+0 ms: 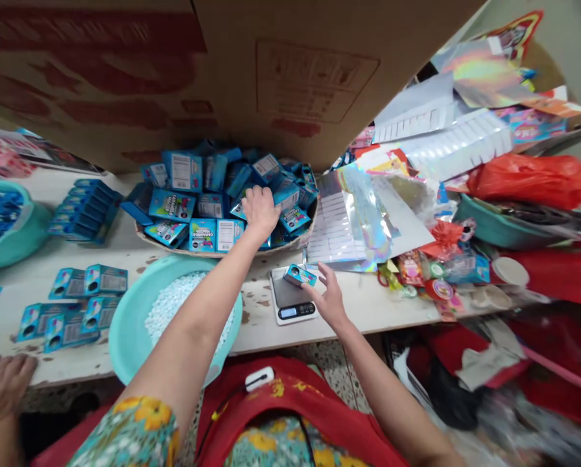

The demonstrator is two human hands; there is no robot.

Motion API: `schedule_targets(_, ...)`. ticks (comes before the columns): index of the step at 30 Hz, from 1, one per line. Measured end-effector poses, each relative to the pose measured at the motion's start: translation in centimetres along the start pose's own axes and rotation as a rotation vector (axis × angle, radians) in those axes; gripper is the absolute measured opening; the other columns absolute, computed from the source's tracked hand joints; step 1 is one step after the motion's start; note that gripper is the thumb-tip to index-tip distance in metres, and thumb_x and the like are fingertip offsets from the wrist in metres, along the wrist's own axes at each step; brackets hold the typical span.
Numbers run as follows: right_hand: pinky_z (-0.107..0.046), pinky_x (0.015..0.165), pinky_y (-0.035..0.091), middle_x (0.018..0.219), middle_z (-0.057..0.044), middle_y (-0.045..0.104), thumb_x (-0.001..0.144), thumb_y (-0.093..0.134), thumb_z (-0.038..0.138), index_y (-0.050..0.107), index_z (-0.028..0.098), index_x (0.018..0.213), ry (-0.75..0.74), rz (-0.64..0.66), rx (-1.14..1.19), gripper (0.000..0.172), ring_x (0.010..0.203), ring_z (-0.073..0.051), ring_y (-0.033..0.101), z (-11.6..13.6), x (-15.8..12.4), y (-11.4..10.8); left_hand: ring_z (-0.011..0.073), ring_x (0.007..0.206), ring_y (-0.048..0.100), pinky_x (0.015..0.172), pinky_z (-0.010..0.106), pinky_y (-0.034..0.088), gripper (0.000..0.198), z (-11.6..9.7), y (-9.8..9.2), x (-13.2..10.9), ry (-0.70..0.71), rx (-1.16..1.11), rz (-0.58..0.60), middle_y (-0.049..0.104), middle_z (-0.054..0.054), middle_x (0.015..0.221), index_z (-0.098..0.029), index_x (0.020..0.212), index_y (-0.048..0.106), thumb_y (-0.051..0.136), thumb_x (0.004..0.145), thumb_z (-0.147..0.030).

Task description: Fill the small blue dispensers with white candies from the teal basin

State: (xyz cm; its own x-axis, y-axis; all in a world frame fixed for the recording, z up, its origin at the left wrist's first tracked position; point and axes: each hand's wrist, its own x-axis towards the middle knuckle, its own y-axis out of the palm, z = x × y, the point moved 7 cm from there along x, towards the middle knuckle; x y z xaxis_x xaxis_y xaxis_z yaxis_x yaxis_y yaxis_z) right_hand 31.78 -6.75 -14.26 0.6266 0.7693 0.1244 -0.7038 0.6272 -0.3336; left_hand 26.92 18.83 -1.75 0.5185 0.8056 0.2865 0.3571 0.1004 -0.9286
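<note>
Left hand (261, 211) curled over blue boxes (203, 235), grip unclear; right hand (330, 295) half-spread at single box (300, 275) on scale (285, 297).

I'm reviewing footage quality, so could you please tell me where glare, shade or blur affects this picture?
In the head view, rainbow glare on the shiny sheets; in the head view, the large carton in dim shade; in the head view, softness and stretching toward the edges, as on the red bag.

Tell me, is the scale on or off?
On, it seems: the scale has a small screen glowing pale blue. Its digits are too blurry to read.
</note>
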Motion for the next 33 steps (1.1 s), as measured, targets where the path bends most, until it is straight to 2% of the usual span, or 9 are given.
schedule_targets(3, -0.039, 0.09, 0.052, 0.127, -0.012, 0.052, 0.082, 0.064, 0.036, 0.048, 0.021, 0.128, -0.126, -0.118, -0.063, 0.051, 0.118, -0.022, 0.051, 4.3, 0.8, -3.2, 0.0314, 0.104, 0.051, 0.092, 0.046, 0.039, 0.033, 0.2, -1.6, -1.9, 0.054, -0.157, -0.071, 0.058, 0.014, 0.104, -0.013, 0.108, 0.055, 0.065, 0.078, -0.024)
schedule_targets(7, -0.045, 0.103, 0.044, 0.131, -0.011, 0.05, 0.08, 0.067, 0.03, 0.045, 0.024, 0.132, -0.389, -0.203, -0.169, 0.057, 0.125, -0.024, 0.046, 12.9, 1.7, -5.1, 0.0237, 0.107, 0.053, 0.091, 0.037, 0.043, 0.034, 0.0, -9.3, -8.0, 0.217, -0.384, -0.135, 0.057, 0.01, 0.113, -0.018, 0.114, 0.052, 0.062, 0.083, -0.028)
schedule_targets(11, -0.044, 0.104, 0.041, 0.132, -0.009, 0.052, 0.073, 0.074, 0.037, 0.04, 0.024, 0.136, -0.391, 0.232, -0.052, 0.073, 0.121, -0.025, 0.05, 17.3, 1.7, 0.4, 0.0194, 0.097, 0.059, 0.086, 0.032, 0.047, 0.038, 0.5, -13.5, -15.0, 0.289, -0.568, 0.168, 0.062, 0.005, 0.107, -0.023, 0.115, 0.054, 0.066, 0.081, -0.035)
schedule_targets(15, -0.027, 0.076, 0.048, 0.096, -0.001, 0.063, 0.071, 0.074, 0.04, 0.059, 0.02, 0.109, 0.006, 0.68, 0.239, 0.045, 0.086, -0.016, 0.059, 14.6, -2.6, 7.6, 0.0196, 0.092, 0.061, 0.085, 0.034, 0.048, 0.034, 9.2, -10.1, -19.1, -0.087, -0.76, 0.173, 0.063, 0.006, 0.099, -0.021, 0.116, 0.051, 0.05, 0.09, -0.042)
schedule_targets(17, -0.024, 0.072, 0.045, 0.088, 0.001, 0.061, 0.066, 0.078, 0.037, 0.061, 0.018, 0.099, 0.139, 0.717, 0.307, 0.042, 0.081, -0.014, 0.056, 12.7, -5.5, 9.5, 0.0228, 0.101, 0.057, 0.09, 0.039, 0.045, 0.035, 15.5, -6.7, -21.0, -0.34, -0.558, 0.029, 0.061, 0.009, 0.107, -0.018, 0.112, 0.054, 0.043, 0.091, -0.045)
schedule_targets(19, -0.022, 0.069, 0.042, 0.086, 0.002, 0.06, 0.062, 0.08, 0.034, 0.061, 0.018, 0.097, 0.184, 0.829, 0.368, 0.042, 0.077, -0.012, 0.054, 11.6, -8.6, 11.1, 0.0276, 0.112, 0.05, 0.098, 0.044, 0.038, 0.038, 18.9, -2.4, -22.8, -0.395, -0.325, 0.096, 0.058, 0.013, 0.115, -0.016, 0.11, 0.057, 0.044, 0.09, -0.045)
schedule_targets(24, -0.021, 0.066, 0.04, 0.082, 0.003, 0.057, 0.062, 0.08, 0.038, 0.061, 0.019, 0.097, 0.217, 0.899, 0.418, 0.044, 0.074, -0.011, 0.05, 10.7, -11.1, 12.4, 0.0288, 0.108, 0.046, 0.094, 0.044, 0.036, 0.035, 17.3, 3.2, -26.8, -0.204, -0.031, 0.395, 0.055, 0.011, 0.115, -0.021, 0.109, 0.061, 0.041, 0.091, -0.044)
schedule_targets(29, -0.021, 0.067, 0.041, 0.081, 0.003, 0.055, 0.064, 0.077, 0.038, 0.057, 0.02, 0.098, 0.296, 0.765, 0.433, 0.044, 0.073, -0.01, 0.049, 9.8, -9.4, 11.9, 0.0249, 0.093, 0.051, 0.083, 0.035, 0.04, 0.027, 15.7, 1.5, -30.1, -0.055, -0.009, 0.629, 0.058, 0.011, 0.096, -0.02, 0.093, 0.062, 0.041, 0.09, -0.037)
schedule_targets(33, -0.023, 0.069, 0.044, 0.087, 0.001, 0.055, 0.064, 0.077, 0.039, 0.055, 0.02, 0.099, 0.283, 0.632, 0.417, 0.045, 0.078, -0.012, 0.052, 9.5, -8.3, 11.1, 0.0224, 0.079, 0.054, 0.069, 0.03, 0.039, 0.016, 19.7, -0.2, -31.0, -0.385, -0.228, 0.513, 0.057, 0.006, 0.082, -0.021, 0.08, 0.062, 0.057, 0.079, -0.036)
